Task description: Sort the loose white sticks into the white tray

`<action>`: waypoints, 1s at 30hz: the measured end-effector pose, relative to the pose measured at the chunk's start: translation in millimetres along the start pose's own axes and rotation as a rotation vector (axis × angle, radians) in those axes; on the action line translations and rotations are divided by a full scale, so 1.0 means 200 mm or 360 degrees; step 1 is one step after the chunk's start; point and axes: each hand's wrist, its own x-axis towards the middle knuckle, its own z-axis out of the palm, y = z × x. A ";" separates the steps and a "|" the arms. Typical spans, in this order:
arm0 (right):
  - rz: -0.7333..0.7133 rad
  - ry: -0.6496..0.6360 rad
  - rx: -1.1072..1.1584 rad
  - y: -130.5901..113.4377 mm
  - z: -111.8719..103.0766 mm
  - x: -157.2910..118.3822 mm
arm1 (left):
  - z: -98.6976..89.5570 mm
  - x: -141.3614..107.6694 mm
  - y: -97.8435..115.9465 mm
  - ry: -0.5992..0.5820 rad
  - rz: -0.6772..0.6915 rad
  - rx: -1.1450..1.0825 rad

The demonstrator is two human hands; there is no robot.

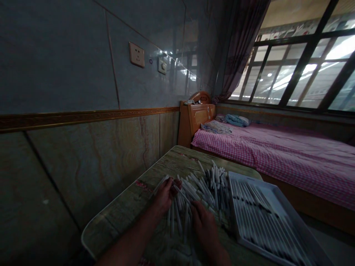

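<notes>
My left hand (166, 192) has its fingers pinched at one end of a slim white pen-like stick (182, 194). The stick's other end reaches my right hand (204, 221), whose fingers are curled closed around it. Beneath and beside both hands lies a loose pile of similar white sticks (203, 186), some with dark ends. Right of the pile is a white shallow tray (273, 188). Inside it, many such sticks (263, 221) lie side by side in rows, with dark parts showing. Motion blur and dim light hide the fine details.
The marbled table (119, 221) has rounded corners and stands close to the tiled wall (124, 144). Beyond it is a bed (291, 151) with a pink checked sheet and a wooden headboard (198, 116). A curtain (235, 48) hangs by the window.
</notes>
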 end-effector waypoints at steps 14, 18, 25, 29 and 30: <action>-0.0041 0.0105 -0.0176 0.01 0.01 -0.01 | -0.01 -0.02 -0.03 -0.0140 0.0065 0.0186; -0.0140 0.0144 -0.0285 0.02 0.02 -0.01 | 0.00 -0.04 -0.04 -0.0172 0.0126 0.0265; -0.0082 0.0185 -0.0432 0.03 0.05 -0.02 | 0.03 -0.09 -0.03 -0.0167 0.0172 0.0346; 0.0010 0.0137 -0.0280 0.03 0.03 -0.02 | 0.06 -0.12 -0.03 -0.0203 0.0219 0.0361; 0.0043 0.0110 -0.0209 0.02 0.02 -0.01 | 0.06 -0.12 -0.04 -0.0223 0.0231 0.0359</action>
